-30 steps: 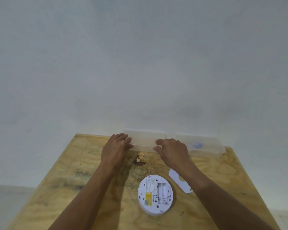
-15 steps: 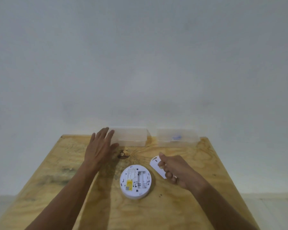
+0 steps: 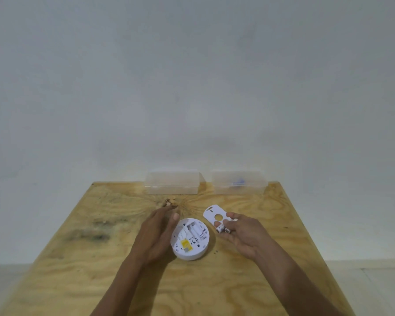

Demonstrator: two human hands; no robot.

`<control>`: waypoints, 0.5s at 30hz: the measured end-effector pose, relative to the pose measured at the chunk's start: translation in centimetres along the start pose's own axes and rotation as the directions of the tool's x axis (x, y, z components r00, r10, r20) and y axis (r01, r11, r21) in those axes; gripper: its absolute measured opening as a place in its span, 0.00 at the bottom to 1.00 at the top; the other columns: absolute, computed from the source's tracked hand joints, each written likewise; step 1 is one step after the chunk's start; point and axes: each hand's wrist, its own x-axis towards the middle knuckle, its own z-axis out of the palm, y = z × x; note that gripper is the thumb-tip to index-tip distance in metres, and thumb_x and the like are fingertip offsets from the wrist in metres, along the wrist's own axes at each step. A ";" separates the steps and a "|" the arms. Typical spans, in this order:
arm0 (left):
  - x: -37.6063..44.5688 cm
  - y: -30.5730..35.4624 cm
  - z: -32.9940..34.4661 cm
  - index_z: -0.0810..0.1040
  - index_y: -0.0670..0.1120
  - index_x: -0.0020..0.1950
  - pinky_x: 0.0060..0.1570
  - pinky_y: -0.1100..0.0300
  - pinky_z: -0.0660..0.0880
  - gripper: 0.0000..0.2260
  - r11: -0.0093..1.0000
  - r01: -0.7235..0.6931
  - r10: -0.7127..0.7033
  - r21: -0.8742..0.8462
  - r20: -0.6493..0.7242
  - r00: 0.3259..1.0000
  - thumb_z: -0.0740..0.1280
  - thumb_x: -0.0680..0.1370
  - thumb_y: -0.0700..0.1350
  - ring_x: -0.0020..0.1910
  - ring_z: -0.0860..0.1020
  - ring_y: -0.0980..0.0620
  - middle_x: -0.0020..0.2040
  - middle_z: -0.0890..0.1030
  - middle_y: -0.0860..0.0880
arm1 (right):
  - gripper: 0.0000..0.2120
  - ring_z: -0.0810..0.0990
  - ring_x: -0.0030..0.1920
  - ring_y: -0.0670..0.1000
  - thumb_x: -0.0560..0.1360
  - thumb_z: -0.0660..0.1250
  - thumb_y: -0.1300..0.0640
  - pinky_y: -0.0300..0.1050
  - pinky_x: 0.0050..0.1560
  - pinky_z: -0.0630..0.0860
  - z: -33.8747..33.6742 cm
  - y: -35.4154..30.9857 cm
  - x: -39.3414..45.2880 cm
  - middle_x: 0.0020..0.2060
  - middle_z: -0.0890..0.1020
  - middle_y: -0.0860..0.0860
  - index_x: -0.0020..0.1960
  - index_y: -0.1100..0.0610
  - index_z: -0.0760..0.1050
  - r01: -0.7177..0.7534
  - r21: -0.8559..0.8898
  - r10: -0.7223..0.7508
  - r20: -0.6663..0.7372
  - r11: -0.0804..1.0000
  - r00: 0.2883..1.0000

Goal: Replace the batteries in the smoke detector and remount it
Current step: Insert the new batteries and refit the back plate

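Your left hand (image 3: 156, 236) cups the round white smoke detector (image 3: 190, 239), fingers relaxed; right hand (image 3: 242, 233) fingers pinch small batteries (image 3: 222, 229). Match polarity, seat flat.

Plywood table (image 3: 82, 258) against plain pale wall (image 3: 192, 76); light floor (image 3: 374, 288).

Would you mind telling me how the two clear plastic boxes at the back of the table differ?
The left clear box sits nearer the table's middle; the right clear box sits nearer the right edge. Something small and blue shows through the right clear box, too blurred to identify, while nothing shows inside the left clear box. Both are translucent, rectangular, similar in size, and stand apart along the far edge of the wooden table against the wall.
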 end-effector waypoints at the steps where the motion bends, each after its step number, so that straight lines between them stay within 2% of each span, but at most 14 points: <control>1: -0.4 0.2 0.0 0.72 0.59 0.71 0.67 0.49 0.72 0.29 0.999 0.014 -0.014 -0.034 0.022 1.000 0.54 0.76 0.72 0.69 0.74 0.54 0.71 0.75 0.55 | 0.13 0.84 0.47 0.61 0.77 0.62 0.77 0.54 0.43 0.81 0.0 0.1 0.1 0.50 0.80 0.65 0.59 0.68 0.71 0.017 0.014 -0.017 -0.010 1.000 1.000; 3: -1.4 1.1 0.1 0.72 0.60 0.69 0.63 0.54 0.74 0.30 0.995 0.031 -0.025 -0.092 0.064 0.998 0.61 0.72 0.73 0.65 0.76 0.56 0.67 0.77 0.58 | 0.11 0.84 0.45 0.60 0.76 0.65 0.75 0.52 0.44 0.82 0.0 0.1 0.3 0.50 0.81 0.66 0.58 0.70 0.73 0.038 0.033 -0.037 -0.028 0.999 0.999; 5: -2.6 2.2 0.5 0.70 0.61 0.68 0.61 0.56 0.74 0.34 0.995 0.031 -0.024 -0.097 0.077 0.997 0.68 0.66 0.73 0.63 0.76 0.58 0.64 0.76 0.61 | 0.09 0.83 0.42 0.57 0.76 0.67 0.72 0.49 0.44 0.82 0.1 0.2 0.4 0.48 0.83 0.65 0.56 0.72 0.75 0.048 0.019 -0.047 -0.054 0.999 0.997; 8: -3.7 3.2 1.5 0.65 0.66 0.61 0.58 0.57 0.75 0.35 0.997 0.034 -0.033 -0.069 0.011 0.999 0.76 0.60 0.71 0.60 0.75 0.60 0.59 0.73 0.65 | 0.05 0.77 0.31 0.50 0.76 0.69 0.69 0.40 0.33 0.80 0.3 0.4 0.1 0.40 0.82 0.61 0.51 0.71 0.78 0.043 -0.012 -0.044 -0.084 0.999 0.995; 12: -3.3 2.8 1.9 0.70 0.56 0.63 0.56 0.54 0.77 0.38 1.000 0.007 -0.008 -0.013 -0.055 0.998 0.77 0.60 0.69 0.57 0.76 0.58 0.57 0.74 0.61 | 0.02 0.70 0.30 0.47 0.75 0.71 0.67 0.35 0.24 0.70 0.7 0.6 -0.2 0.36 0.79 0.56 0.47 0.66 0.80 0.070 -0.042 -0.074 -0.097 0.997 0.993; 15: -2.8 2.4 1.5 0.73 0.54 0.64 0.54 0.56 0.77 0.36 0.999 -0.011 0.010 -0.039 -0.018 1.000 0.77 0.61 0.66 0.56 0.77 0.59 0.57 0.75 0.60 | 0.02 0.67 0.28 0.46 0.75 0.72 0.64 0.36 0.23 0.64 1.2 0.8 -0.5 0.32 0.76 0.52 0.46 0.64 0.82 0.227 -0.196 -0.238 -0.034 0.954 0.971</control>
